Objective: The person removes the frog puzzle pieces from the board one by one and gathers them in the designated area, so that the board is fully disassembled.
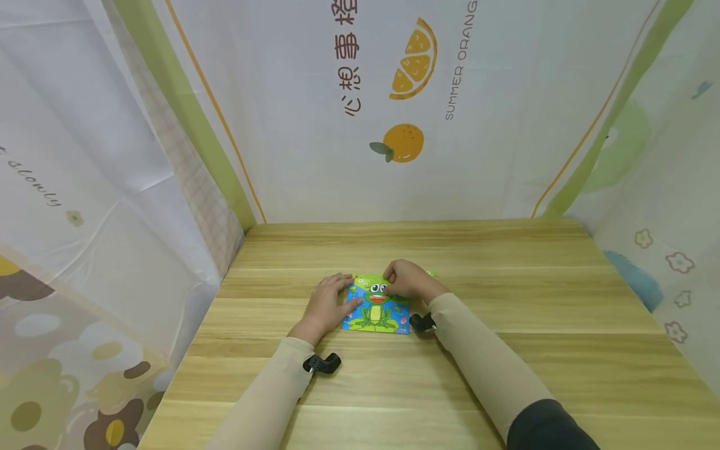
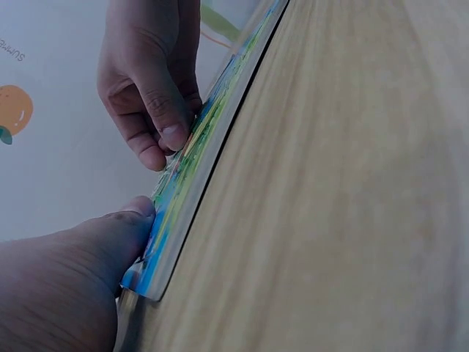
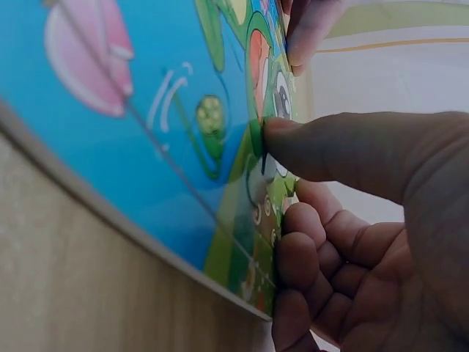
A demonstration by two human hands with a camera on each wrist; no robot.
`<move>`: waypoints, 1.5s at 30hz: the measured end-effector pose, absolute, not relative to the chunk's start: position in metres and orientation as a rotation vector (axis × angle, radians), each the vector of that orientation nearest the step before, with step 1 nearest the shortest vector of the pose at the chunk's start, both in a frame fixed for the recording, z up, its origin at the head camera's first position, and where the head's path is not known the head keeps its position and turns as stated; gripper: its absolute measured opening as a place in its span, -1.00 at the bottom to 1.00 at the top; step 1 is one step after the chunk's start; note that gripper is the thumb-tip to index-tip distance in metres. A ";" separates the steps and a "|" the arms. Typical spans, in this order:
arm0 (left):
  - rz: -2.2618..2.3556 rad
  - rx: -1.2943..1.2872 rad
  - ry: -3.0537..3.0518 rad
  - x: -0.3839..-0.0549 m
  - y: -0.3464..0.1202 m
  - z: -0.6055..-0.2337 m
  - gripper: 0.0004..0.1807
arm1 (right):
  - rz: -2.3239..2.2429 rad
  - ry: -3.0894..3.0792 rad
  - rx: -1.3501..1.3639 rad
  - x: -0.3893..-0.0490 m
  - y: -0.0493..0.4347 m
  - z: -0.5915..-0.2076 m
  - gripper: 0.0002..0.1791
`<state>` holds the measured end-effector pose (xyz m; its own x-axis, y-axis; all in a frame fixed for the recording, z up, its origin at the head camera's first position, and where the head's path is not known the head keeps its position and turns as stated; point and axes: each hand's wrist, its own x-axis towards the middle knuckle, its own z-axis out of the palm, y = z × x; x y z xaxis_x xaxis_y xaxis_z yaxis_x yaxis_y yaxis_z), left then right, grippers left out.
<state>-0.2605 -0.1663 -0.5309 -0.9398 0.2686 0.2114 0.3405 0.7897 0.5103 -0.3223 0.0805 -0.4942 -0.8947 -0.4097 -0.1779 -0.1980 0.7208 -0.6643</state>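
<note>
A frog jigsaw puzzle in blue and green lies flat on the wooden table, its cut lines showing in the right wrist view. My left hand rests along its left side, fingers stretched toward the upper left corner, thumb on the picture. At the upper right, my right hand has curled fingers and pinches a puzzle piece near the frog's eye between thumb and index finger. That thumb touches the picture beside the red mouth. Part of the puzzle's upper right is hidden under this hand.
A small green item shows just behind the right hand, mostly covered. The wooden table runs back to a white curtain with orange prints. Patterned cloth hangs on both sides. Black wrist cameras sit on both forearms.
</note>
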 end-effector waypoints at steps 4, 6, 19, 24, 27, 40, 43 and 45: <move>-0.847 -0.486 -2.849 -0.260 -0.166 -0.531 -0.32 | -0.967 2.611 -0.467 -0.322 0.080 -0.495 -0.63; -0.844 -0.488 -2.850 -0.260 -0.166 -0.531 -0.32 | -0.967 2.614 -0.471 -0.323 0.080 -0.495 -0.64; -0.845 -0.491 -2.853 -0.260 -0.167 -0.531 -0.32 | -1.023 2.617 -0.501 -0.323 0.081 -0.497 -0.77; -0.847 -0.487 -2.858 -0.259 -0.167 -0.532 -0.32 | -1.029 2.634 -0.534 -0.323 0.082 -0.500 -0.77; -0.847 -0.485 -2.855 -0.259 -0.167 -0.532 -0.32 | -1.032 2.637 -0.547 -0.323 0.082 -0.501 -0.77; -0.856 -0.482 -2.858 -0.259 -0.166 -0.531 -0.32 | -0.987 2.671 -0.609 -0.319 0.085 -0.501 -0.79; -0.855 -0.482 -2.852 -0.260 -0.167 -0.532 -0.32 | -0.948 2.699 -0.638 -0.318 0.085 -0.500 -0.79; -0.851 -0.482 -2.850 -0.261 -0.167 -0.533 -0.32 | -0.926 2.715 -0.651 -0.317 0.085 -0.500 -0.79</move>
